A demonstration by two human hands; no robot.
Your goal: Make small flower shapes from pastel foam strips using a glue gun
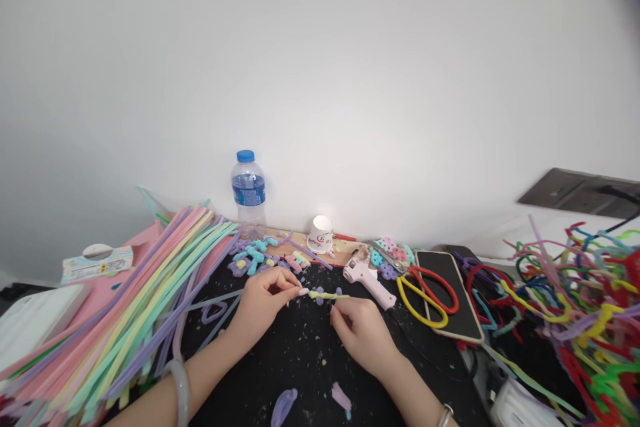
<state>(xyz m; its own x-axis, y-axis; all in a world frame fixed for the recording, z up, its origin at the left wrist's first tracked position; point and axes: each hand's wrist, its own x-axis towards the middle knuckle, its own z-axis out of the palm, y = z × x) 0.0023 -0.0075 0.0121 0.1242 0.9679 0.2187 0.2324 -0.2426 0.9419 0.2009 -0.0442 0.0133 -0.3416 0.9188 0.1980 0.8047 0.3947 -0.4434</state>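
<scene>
Between my two hands stretches a short yellow-green pipe cleaner (329, 295) with small purple loops on it. My left hand (265, 300) pinches its left end between thumb and fingertips. At the other end, my right hand (361, 330) has its fingers curled closed on the pipe cleaner. Just beyond my right hand lies a pink glue gun (369, 280). Behind my left hand are several small twisted pipe-cleaner pieces (256, 253) in blue, purple and yellow. A purple scrap (284, 407) and a pink scrap (341, 397) rest on the black surface nearer to me.
Long pastel pipe cleaners (165, 280) are heaped at the left, and tangled bright ones (595, 320) at the right. A water bottle (249, 190) and a paper cup (321, 235) stand by the wall. Scissors (430, 297) with red and yellow handles lie across a phone (450, 280).
</scene>
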